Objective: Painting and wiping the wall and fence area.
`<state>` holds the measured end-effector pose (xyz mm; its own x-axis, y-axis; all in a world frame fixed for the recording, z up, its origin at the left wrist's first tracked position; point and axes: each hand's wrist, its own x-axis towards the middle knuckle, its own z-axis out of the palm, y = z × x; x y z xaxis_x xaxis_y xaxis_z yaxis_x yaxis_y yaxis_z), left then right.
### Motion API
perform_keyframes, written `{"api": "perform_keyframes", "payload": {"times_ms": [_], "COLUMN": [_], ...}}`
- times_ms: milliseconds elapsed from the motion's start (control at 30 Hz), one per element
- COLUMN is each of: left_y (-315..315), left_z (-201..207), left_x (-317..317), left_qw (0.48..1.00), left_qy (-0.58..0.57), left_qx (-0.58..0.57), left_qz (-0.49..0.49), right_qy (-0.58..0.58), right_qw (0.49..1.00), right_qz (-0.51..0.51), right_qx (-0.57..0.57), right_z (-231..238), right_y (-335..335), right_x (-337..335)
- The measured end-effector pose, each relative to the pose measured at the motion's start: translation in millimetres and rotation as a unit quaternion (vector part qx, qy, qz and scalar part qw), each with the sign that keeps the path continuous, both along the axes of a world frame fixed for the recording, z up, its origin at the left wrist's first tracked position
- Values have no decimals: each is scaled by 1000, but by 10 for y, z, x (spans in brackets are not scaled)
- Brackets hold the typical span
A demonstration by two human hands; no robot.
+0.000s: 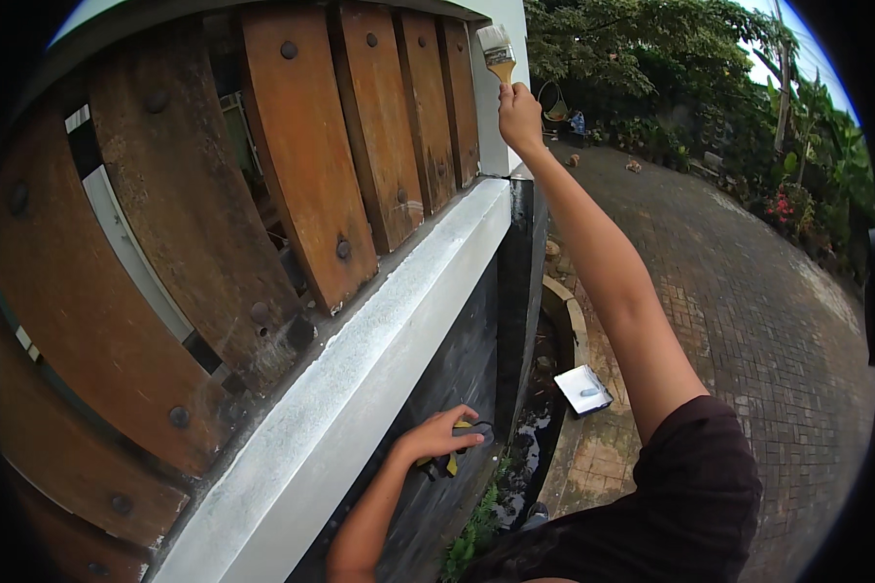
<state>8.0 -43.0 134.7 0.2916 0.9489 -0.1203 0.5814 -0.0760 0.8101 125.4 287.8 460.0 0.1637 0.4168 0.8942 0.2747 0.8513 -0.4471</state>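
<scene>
My right hand [521, 119] is raised at the far end of the fence and grips a flat paintbrush [500, 60] by its pale wooden handle. The brush points upward, its whitish bristles in front of the white pillar [493, 112]; I cannot tell whether they touch it. Lower down, beside the dark wall, my left hand [442, 434] curves over a yellow and black object [442, 464] with a grey part, its kind unclear. White paint coats the ledge [360, 360] below the brown wooden slats [306, 155].
A square tray [583, 391] with white contents stands on the paved edge by a narrow water channel [532, 457]. Green ferns [476, 525] grow below the dark wall [433, 389]. A brick driveway [739, 321] stretches right, with trees and a hanging chair [554, 102] behind.
</scene>
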Motion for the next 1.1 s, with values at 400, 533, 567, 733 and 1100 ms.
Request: {"api": "perform_keyframes", "payload": {"times_ms": [400,533,567,733,1100], "left_y": [-81,-105,-96,-76,-67], "left_z": [198,221,208,147,153], "left_x": [4,4,8,24,49], "left_qw": [999,999,999,1000,1000], "left_qy": [-5,-11,-11,-5,-3], "left_qx": [-31,-17,-14,6,12], "left_qz": [33,32,29,26,25], "right_qy": [21,42,42,78,100], "right_qw": [993,991,991,992,976], "right_qz": [37,49,46,66,158], "right_qx": [-112,-121,-118,-78,-112], "right_z": [415,504,525,568,599], "right_y": [702,763,820,951,545], "right_x": [-419,-478,-470,-490,-472]}}
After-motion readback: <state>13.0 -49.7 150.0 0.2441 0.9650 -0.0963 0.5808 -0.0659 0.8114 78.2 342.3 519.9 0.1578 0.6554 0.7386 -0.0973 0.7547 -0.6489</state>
